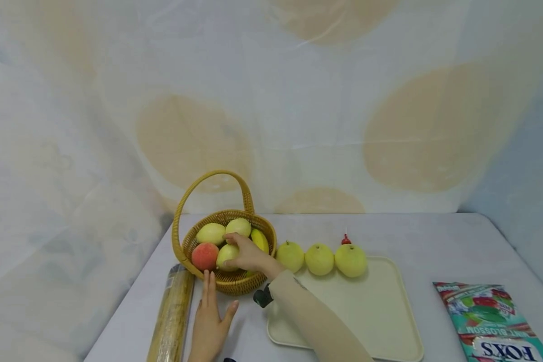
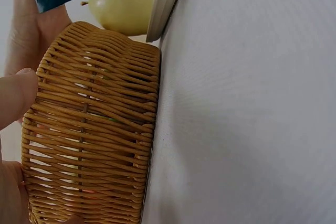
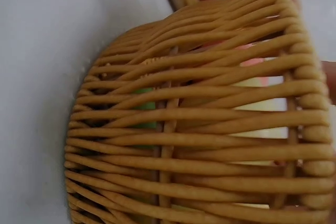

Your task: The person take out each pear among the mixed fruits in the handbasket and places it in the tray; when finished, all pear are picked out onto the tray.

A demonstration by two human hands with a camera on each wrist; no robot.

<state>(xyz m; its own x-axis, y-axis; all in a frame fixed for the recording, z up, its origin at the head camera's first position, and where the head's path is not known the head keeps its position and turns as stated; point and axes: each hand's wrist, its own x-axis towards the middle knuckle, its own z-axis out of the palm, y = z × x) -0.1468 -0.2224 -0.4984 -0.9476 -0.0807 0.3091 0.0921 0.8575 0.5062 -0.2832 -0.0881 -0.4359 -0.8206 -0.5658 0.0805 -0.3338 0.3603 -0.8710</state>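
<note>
A wicker basket (image 1: 240, 287) with a tall handle stands at the back left of the table. In it lie a red peach (image 1: 205, 257), a yellow banana (image 1: 260, 241) and several pale yellow lemons. My right hand (image 1: 250, 255) reaches in over the basket's right side, thumb and fingers around the front lemon (image 1: 224, 256). At the near side, my left hand (image 1: 210, 322) has its fingers extended, with fingertips right at the rim. From the left wrist, the thumb (image 2: 18, 95) shows beside the woven wall (image 2: 89, 129). Basket weave hides the right hand's fingertips in the right wrist view.
Three round yellow pears (image 1: 319, 260) sit in a row at the back of a cream tray (image 1: 366, 317), right of the basket. Behind them is a small red object (image 1: 346, 240). A plastic-wrapped tan roll (image 1: 172, 317) lies left; a Foxs bag (image 1: 490, 317) lies far right.
</note>
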